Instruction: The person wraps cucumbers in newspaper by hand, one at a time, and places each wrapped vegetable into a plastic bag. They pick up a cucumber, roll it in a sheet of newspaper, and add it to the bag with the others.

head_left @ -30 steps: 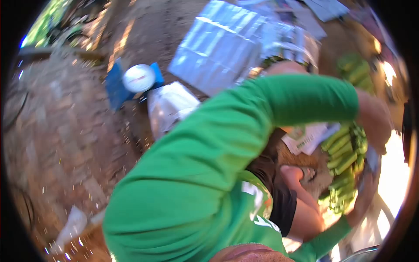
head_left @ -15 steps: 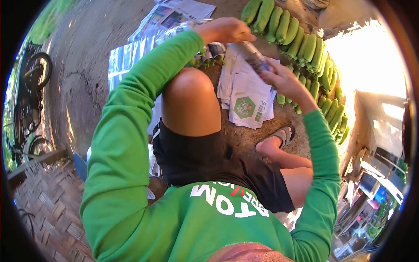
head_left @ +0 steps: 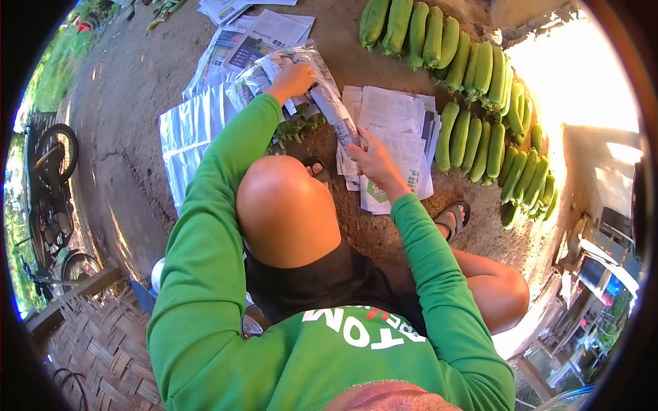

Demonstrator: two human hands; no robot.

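I sit low over the dirt ground with my knees up. A long gourd rolled in newspaper [head_left: 337,109] is in both hands. My left hand [head_left: 293,79] grips its far end, over a pile of other wrapped gourds [head_left: 291,123]. My right hand [head_left: 368,156] holds the near end, above a stack of loose newspaper sheets [head_left: 401,130].
Rows of bare green gourds [head_left: 473,103] lie on the ground to the right and at the top. Plastic sheets [head_left: 188,133] and more newspapers [head_left: 257,34] lie at the left. A motorcycle [head_left: 51,185] stands at far left, a woven mat [head_left: 89,335] at bottom left.
My head has turned from the left side to the work in front. The wrapped gourd has come down and left toward the wrapped pile, both hands still on it.
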